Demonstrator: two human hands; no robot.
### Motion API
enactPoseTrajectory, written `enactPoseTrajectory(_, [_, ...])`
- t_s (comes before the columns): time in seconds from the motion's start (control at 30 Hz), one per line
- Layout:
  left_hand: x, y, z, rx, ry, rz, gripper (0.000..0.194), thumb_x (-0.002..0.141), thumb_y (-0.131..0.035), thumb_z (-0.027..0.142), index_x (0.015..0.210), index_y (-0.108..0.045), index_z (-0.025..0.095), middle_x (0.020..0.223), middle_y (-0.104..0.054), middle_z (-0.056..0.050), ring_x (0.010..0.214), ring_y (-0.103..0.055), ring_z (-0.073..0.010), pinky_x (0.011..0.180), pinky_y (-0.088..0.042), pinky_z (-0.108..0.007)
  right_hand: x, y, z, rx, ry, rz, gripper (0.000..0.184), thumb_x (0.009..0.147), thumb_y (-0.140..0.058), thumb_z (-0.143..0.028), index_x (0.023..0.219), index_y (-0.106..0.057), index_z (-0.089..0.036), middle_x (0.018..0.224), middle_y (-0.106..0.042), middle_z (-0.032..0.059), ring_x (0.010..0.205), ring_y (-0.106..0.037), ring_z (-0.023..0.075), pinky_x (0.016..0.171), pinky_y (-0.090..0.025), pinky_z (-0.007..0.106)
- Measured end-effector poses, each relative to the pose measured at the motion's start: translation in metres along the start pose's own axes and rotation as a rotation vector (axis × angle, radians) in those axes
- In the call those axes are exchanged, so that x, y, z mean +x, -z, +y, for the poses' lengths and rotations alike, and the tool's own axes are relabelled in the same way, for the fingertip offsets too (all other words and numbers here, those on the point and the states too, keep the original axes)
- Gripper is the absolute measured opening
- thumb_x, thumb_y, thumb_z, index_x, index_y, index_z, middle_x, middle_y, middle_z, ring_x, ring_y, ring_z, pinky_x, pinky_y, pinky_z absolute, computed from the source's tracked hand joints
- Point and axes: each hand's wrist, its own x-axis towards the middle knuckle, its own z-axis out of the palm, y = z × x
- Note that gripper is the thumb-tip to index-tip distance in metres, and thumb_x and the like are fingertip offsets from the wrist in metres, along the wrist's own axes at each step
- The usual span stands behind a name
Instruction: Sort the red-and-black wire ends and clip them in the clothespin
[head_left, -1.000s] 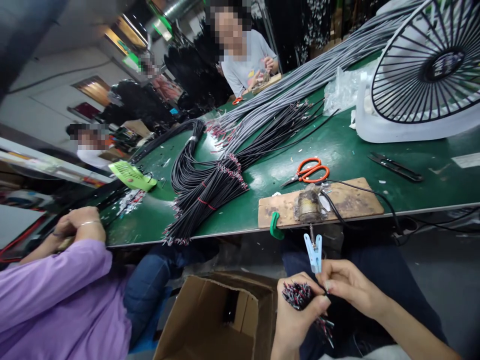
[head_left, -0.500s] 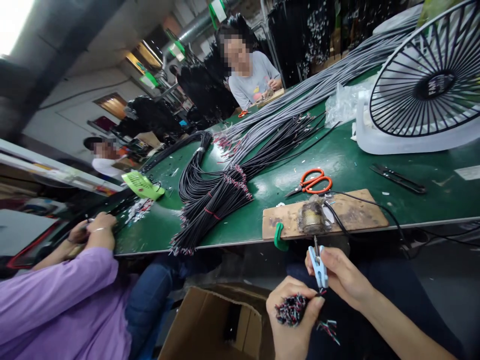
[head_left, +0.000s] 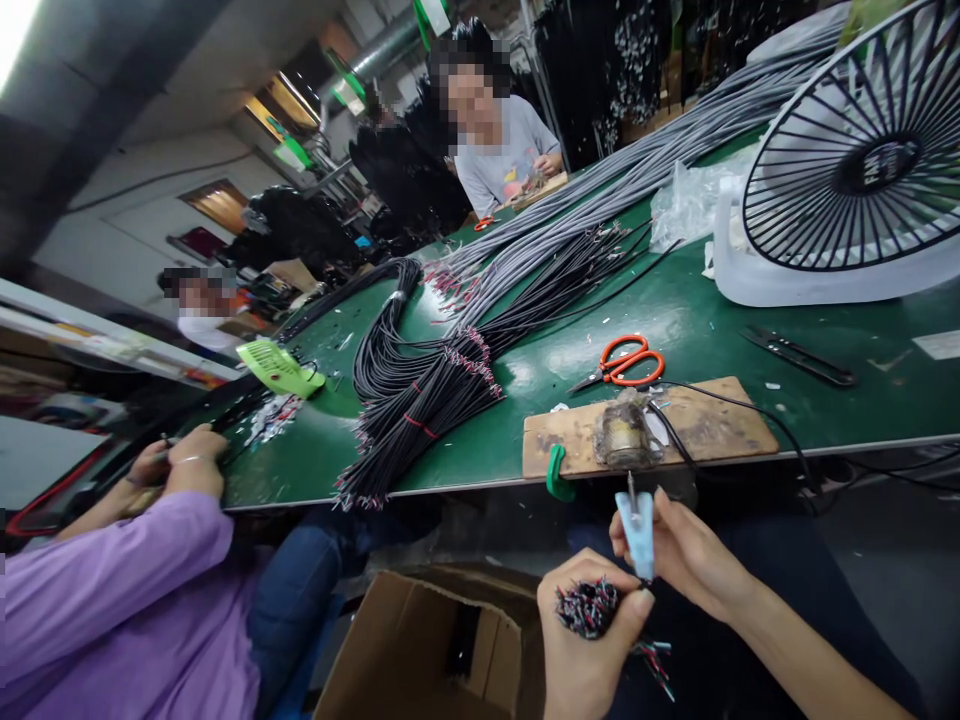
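My left hand (head_left: 589, 635) is closed around a bundle of black cables (head_left: 587, 607) whose ends show red, white and black wires. Its thumb and forefinger pinch one cable end at the lower tip of a light blue clothes peg (head_left: 640, 540). The peg, slightly blurred, hangs from the shaft of a small motor (head_left: 625, 435) fixed to a wooden board (head_left: 712, 425). My right hand (head_left: 694, 555) is around the peg with fingers apart, the thumb off to its right and the fingertips at its left. More loose wire ends (head_left: 656, 665) hang below my left hand.
Orange-handled scissors (head_left: 630, 360), black snips (head_left: 799, 355) and a fan (head_left: 877, 165) are on the green table (head_left: 720, 330). Black cable bundles (head_left: 416, 420) and grey cables (head_left: 600, 205) lie to the left and behind. A cardboard box (head_left: 397, 650) stands below; a purple-sleeved co-worker (head_left: 135, 590) sits left.
My right thumb has come away from the clothes peg, which now looks blurred and turned, its jaws drawn together at the cable end. My left hand has shifted slightly right.
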Motion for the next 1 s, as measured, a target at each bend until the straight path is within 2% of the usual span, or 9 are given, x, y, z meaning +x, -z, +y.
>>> enactPoseTrajectory(0.13, [-0.001,0.001,0.001,0.002,0.021,-0.02,0.006,0.071,-0.081,0.017,0.067,-0.077,0.019,0.062,-0.07,-0.003,0.057,-0.063,-0.0171,0.058,-0.047,-0.025,-0.003,0.021,0.007,-0.084,0.057,0.027,0.053,0.085,-0.063,-0.065,0.073,-0.073,-0.014,0.065,-0.06,0.0026,0.059,-0.048,0.0127,0.057,-0.04,0.026])
enactPoseTrajectory(0.27, [-0.012,0.001,-0.004,-0.055,0.071,-0.063,0.017,0.074,-0.081,0.031,0.066,-0.076,0.018,0.062,-0.069,-0.005,0.058,-0.062,-0.0185,0.06,-0.048,-0.028,-0.015,0.036,0.006,-0.335,0.097,0.079,0.031,0.085,-0.073,-0.046,0.081,-0.073,-0.015,0.072,-0.064,0.0028,0.069,-0.054,0.0151,0.065,-0.042,0.027])
enactPoseTrajectory(0.37, [-0.026,-0.001,-0.016,-0.109,0.211,0.001,0.03,0.075,-0.08,0.044,0.065,-0.069,0.017,0.058,-0.067,-0.004,0.056,-0.061,-0.0188,0.06,-0.05,-0.03,-0.028,0.032,-0.001,-0.56,0.167,0.058,0.022,0.084,-0.075,-0.039,0.079,-0.073,-0.017,0.075,-0.064,0.0027,0.074,-0.058,0.018,0.069,-0.045,0.03])
enactPoseTrajectory(0.47, [-0.036,-0.007,-0.024,-0.139,0.33,0.095,0.034,0.067,-0.086,0.044,0.068,-0.066,0.017,0.061,-0.066,-0.002,0.057,-0.06,-0.0172,0.057,-0.049,-0.027,-0.04,0.019,-0.009,-0.795,0.302,-0.041,0.019,0.088,-0.071,-0.034,0.077,-0.075,-0.019,0.075,-0.065,0.0042,0.074,-0.059,0.0198,0.071,-0.045,0.032])
enactPoseTrajectory(0.6, [-0.035,-0.016,-0.022,-0.107,0.325,0.079,0.031,0.064,-0.088,0.036,0.068,-0.067,0.015,0.062,-0.063,0.0,0.058,-0.054,-0.0133,0.056,-0.046,-0.023,-0.048,0.004,-0.013,-0.986,0.477,-0.084,0.009,0.089,-0.069,-0.024,0.083,-0.076,-0.021,0.075,-0.069,0.0051,0.076,-0.059,0.0212,0.076,-0.045,0.036])
enactPoseTrajectory(0.7, [-0.034,-0.02,-0.021,-0.136,0.311,0.097,0.027,0.064,-0.088,0.033,0.07,-0.068,0.015,0.064,-0.064,0.0,0.059,-0.057,-0.014,0.058,-0.049,-0.024,-0.049,0.004,-0.013,-1.045,0.533,-0.015,0.015,0.09,-0.065,-0.02,0.076,-0.069,-0.02,0.072,-0.067,0.004,0.071,-0.059,0.0207,0.082,-0.044,0.039])
enactPoseTrajectory(0.8, [-0.039,-0.022,-0.027,-0.226,0.421,0.182,0.032,0.063,-0.089,0.038,0.07,-0.066,0.015,0.061,-0.064,0.001,0.05,-0.06,-0.0145,0.049,-0.053,-0.025,-0.05,0.009,-0.011,-1.05,0.496,0.035,0.021,0.092,-0.063,-0.023,0.072,-0.064,-0.02,0.07,-0.064,0.0032,0.068,-0.058,0.02,0.082,-0.044,0.039])
enactPoseTrajectory(0.9, [-0.046,-0.023,-0.031,-0.303,0.457,0.219,0.037,0.061,-0.09,0.039,0.071,-0.064,0.015,0.059,-0.065,0.002,0.044,-0.062,-0.0145,0.042,-0.054,-0.024,-0.052,0.016,-0.009,-0.993,0.433,0.022,0.027,0.094,-0.061,-0.03,0.07,-0.063,-0.02,0.069,-0.063,0.0033,0.067,-0.057,0.0195,0.078,-0.045,0.037])
enactPoseTrajectory(1.0, [-0.048,-0.024,-0.031,-0.38,0.457,0.187,0.039,0.062,-0.09,0.039,0.071,-0.061,0.015,0.057,-0.067,0.001,0.041,-0.064,-0.0151,0.042,-0.055,-0.024,-0.051,0.023,-0.01,-0.935,0.419,-0.031,0.029,0.096,-0.059,-0.036,0.075,-0.07,-0.019,0.072,-0.066,0.0055,0.07,-0.059,0.0207,0.073,-0.046,0.036])
